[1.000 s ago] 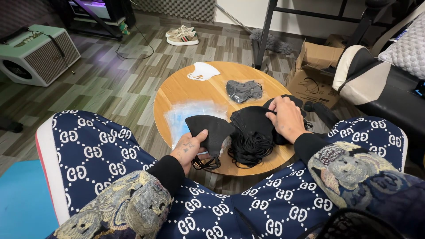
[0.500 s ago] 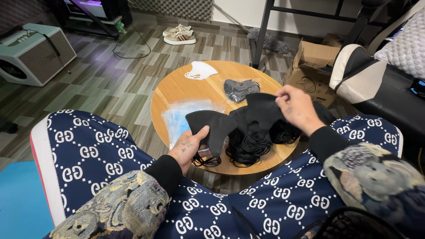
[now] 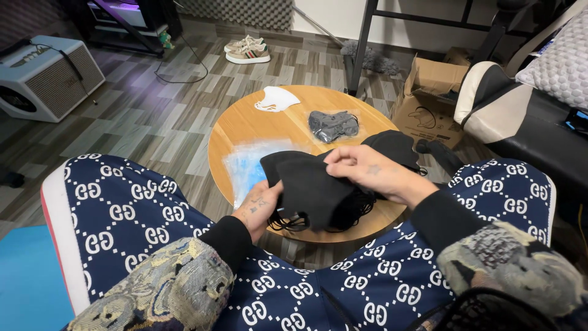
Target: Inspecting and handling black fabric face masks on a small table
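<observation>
Hands met over the near edge of a round wooden table (image 3: pixel 245 125), both busy with one black face mask (image 3: pixel 309 187). The left hand (image 3: pixel 260 205) gripped the mask's lower near side, fingers curled under the fabric, with thin black ear loops (image 3: pixel 285 222) hanging in a tangle just beside it. The right hand (image 3: pixel 364 171) pinched the mask's upper edge between thumb and fingertips, knuckles up, so the mask was held between the two hands just above the tabletop, at the table's near edge. Whether the mask touched the wood could not be told.

Behind the right hand, toward the table's right edge, lay a heap of more black masks (image 3: pixel 395 147), partly hidden by the wrist. A clear plastic packet of pale blue masks (image 3: pixel 248 165) lay flat at the left edge, touching or just under the held mask. Near the middle, further back, sat a clear packet of grey masks (image 3: pixel 334 124). A single white mask (image 3: pixel 275 98) rested at the far left edge, well apart from the others.

Blue patterned trousers (image 3: pixel 128 208) covered both knees on either side of the table. An open cardboard box (image 3: pixel 432 101) stood on the floor past the table's right edge, and a pair of sneakers (image 3: pixel 247 50) sat further off.
</observation>
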